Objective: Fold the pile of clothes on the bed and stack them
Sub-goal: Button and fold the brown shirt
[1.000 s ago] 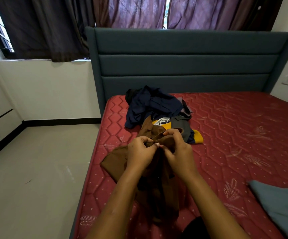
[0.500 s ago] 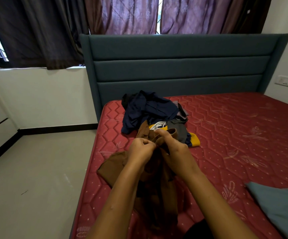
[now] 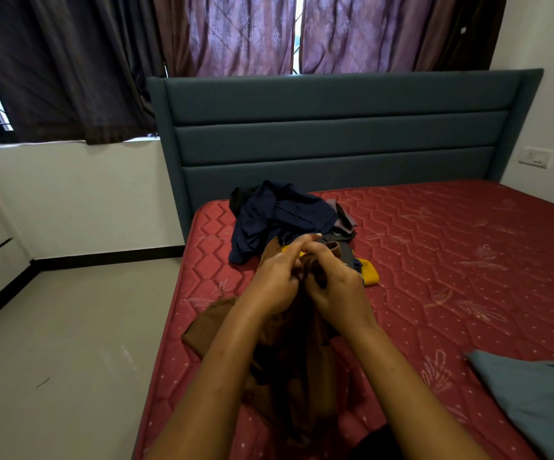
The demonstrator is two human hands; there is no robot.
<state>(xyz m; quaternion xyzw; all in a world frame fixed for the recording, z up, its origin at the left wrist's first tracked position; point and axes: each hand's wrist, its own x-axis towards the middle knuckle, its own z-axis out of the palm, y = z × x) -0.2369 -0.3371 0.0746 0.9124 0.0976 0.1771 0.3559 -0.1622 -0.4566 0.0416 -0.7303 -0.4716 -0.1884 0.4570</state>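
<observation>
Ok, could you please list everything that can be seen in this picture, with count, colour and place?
brown garment: one, brown, held above the mattress, lower part lying on it
pile of clothes: one, navy, grey and yellow, on the mattress near the headboard
mattress: one, red, quilted, right half of view
headboard: one, dark teal, behind the mattress
grey-blue cloth: one, lower right, on the mattress
curtains: several, dark brown and purple, behind the headboard
wall switch: one, white, right wall
floor: one, grey, left
left hand: one, grips the brown garment
right hand: one, grips the brown garment, beside the left hand
</observation>
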